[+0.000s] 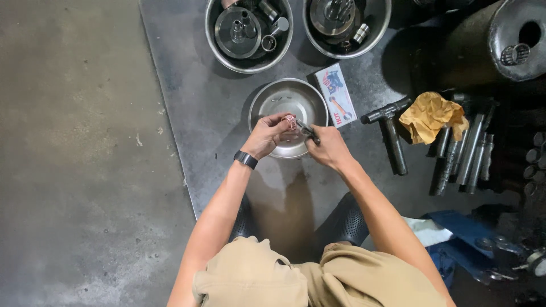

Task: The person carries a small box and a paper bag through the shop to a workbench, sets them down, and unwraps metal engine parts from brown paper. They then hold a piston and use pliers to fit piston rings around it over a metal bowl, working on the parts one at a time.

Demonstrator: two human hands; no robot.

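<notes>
Head view shows the left hand (266,135) pinching a small round metal part (290,121) over the steel bowl (273,102), likely so drips or bits land inside, while the right hand (329,149) grips a thin dark tool (307,132) against it.

**One head-worn view, looking straight down**

A single camera sits on the person's head and faces almost vertically down past the knees onto a dark metal sheet (187,113) laid on the floor. It is near enough to show both forearms whole. The left hand (266,135) and right hand (328,149) meet at frame centre. Beyond the hands the top edge cuts two steel bowls (249,34). There is no second view to overlap with.
</notes>
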